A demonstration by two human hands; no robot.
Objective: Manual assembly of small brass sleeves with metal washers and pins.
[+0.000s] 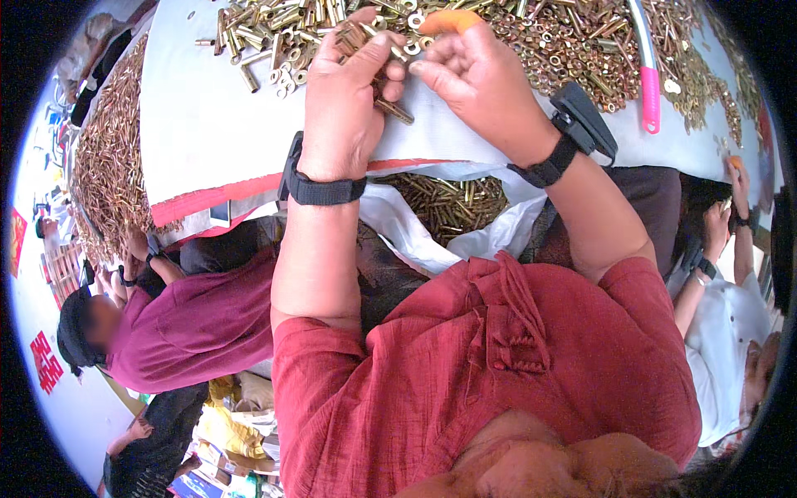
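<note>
My left hand (349, 91) is closed around a bunch of brass-coloured metal tubes (393, 109), some sticking out past the fingers. Close beside it is my right hand (481, 83), its thumb and index finger apart and the other fingers loosely curled. An orange finger cover (449, 21) sits on the right index finger. Nothing shows plainly in that hand. Under and beyond both hands, loose tubes (253, 58) and flat washers (285, 81) lie on the white tabletop (195, 124). A heap of small brass-coloured rings or nuts (564, 54) spreads to the right.
A tool with a pink handle (650, 100) lies at the right. An open white bag (398, 224) of metal tubes (448, 203) hangs below the table's red edge (220, 197). One co-worker (191, 324) sits left by another heap (108, 166); another (722, 332) works at the right.
</note>
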